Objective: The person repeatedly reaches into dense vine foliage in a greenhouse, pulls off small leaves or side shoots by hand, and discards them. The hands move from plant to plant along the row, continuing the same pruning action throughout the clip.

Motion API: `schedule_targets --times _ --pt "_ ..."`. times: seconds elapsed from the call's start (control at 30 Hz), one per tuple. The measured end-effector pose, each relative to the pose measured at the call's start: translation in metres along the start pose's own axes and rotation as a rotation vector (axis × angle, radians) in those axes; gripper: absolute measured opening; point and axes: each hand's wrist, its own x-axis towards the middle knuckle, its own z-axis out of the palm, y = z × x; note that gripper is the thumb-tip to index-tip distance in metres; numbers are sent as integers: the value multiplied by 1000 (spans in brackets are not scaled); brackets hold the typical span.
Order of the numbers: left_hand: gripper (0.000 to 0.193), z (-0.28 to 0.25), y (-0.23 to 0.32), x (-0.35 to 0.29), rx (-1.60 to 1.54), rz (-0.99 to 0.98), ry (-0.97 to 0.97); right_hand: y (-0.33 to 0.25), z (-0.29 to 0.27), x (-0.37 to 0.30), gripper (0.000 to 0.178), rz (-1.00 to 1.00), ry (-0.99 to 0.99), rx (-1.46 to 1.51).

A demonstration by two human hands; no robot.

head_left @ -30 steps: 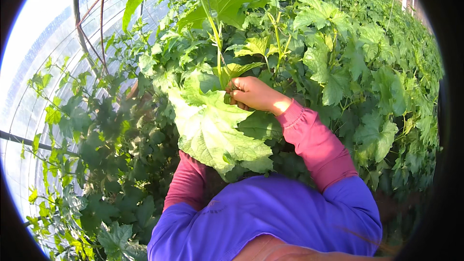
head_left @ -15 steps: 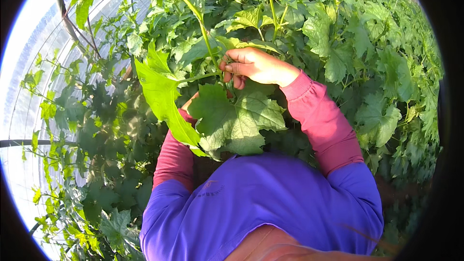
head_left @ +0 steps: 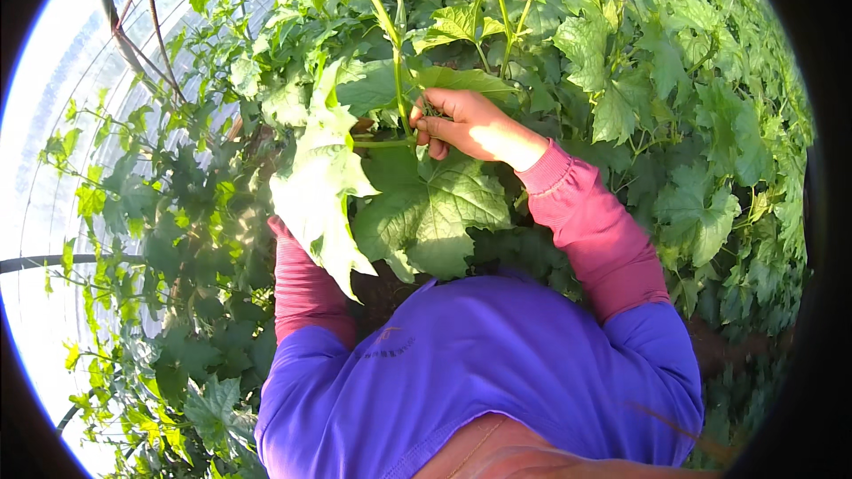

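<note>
Beside the upright vine stem (head_left: 397,62), my right hand (head_left: 475,129) is closed in a pinch. Thin green strands, like tendrils, show at its fingertips. My left forearm (head_left: 306,279) in a pink sleeve reaches up behind a large sunlit leaf (head_left: 321,182). That leaf covers nearly all of my left hand, so its fingers and anything in them are hidden. A broad darker leaf (head_left: 435,217) hangs below my right hand, in front of my chest.
Dense leafy vines (head_left: 701,133) fill the right side and the back. On the left are a clear ribbed plastic wall (head_left: 53,160), a dark horizontal pipe (head_left: 71,262) and brown upright poles (head_left: 115,18). More foliage (head_left: 204,328) grows along that wall.
The large left leaf has turned and now catches bright sun. The stem has shifted slightly right and stands straighter. My left hand has slipped further behind the leaf; my right stays pinched.
</note>
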Motion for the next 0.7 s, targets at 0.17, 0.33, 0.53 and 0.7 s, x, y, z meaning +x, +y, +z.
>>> schedule_targets --times 0.17,0.33,0.53,0.7 --pt "40 -30 105 -19 -528 338 210 28 8 9 17 -264 40 -143" --pt "34 -2 97 2 -513 209 310 24 36 15 17 -84 171 -22" --pt "26 67 7 -9 -1138 47 129 53 8 5 30 -133 -15 346" --pt "50 62 -1 -10 -540 249 -65 37 6 -4 41 -211 35 -231"
